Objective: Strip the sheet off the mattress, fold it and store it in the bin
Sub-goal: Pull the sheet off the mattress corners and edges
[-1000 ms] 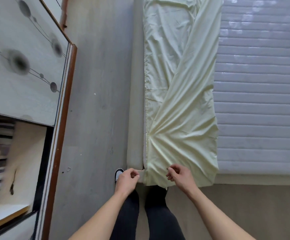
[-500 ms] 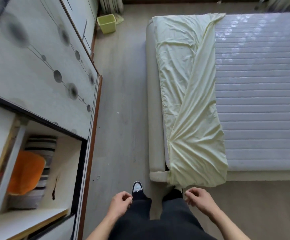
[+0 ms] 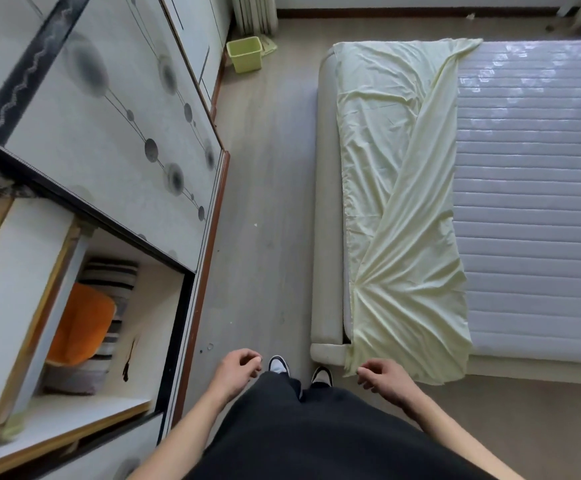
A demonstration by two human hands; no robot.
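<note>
1. Grey wood-look floor [image 3: 268,188] runs up the middle of the room, with a wardrobe [image 3: 116,133] along the left side and the bed on the right.
2. Pale yellow sheet [image 3: 396,216] is bunched into a long strip down the left part of the mattress [image 3: 531,188]. Its far right corner is folded over diagonally, and the near end fans out in creases and hangs over the foot of the bed.
3. Most of the mattress is bare, showing white quilted stripes with a shiny look.
4. Padded bed frame [image 3: 325,216] shows as a light grey edge just left of the sheet.
5. Left hand [image 3: 235,370] hangs in front of the person's body with fingers loosely curled, holding nothing.
6. Right hand [image 3: 381,377] is the same deal: loosely curled, empty, just beside the hanging near corner of the sheet. Can't really tell if a fingertip brushes the cloth, but it isn't gripping it.
7. The two hands are apart, one on each side of the person's dark trousers, with two dark shoes with white toes [image 3: 278,363] poking out below.
8. Small green bin [image 3: 244,53] sits on the floor at the far end, by the wardrobe, well apart from the sheet.
9. The wardrobe's near compartment is open, with an orange cushion [image 3: 81,323] leaning on striped bedding [image 3: 116,275] inside.
</note>
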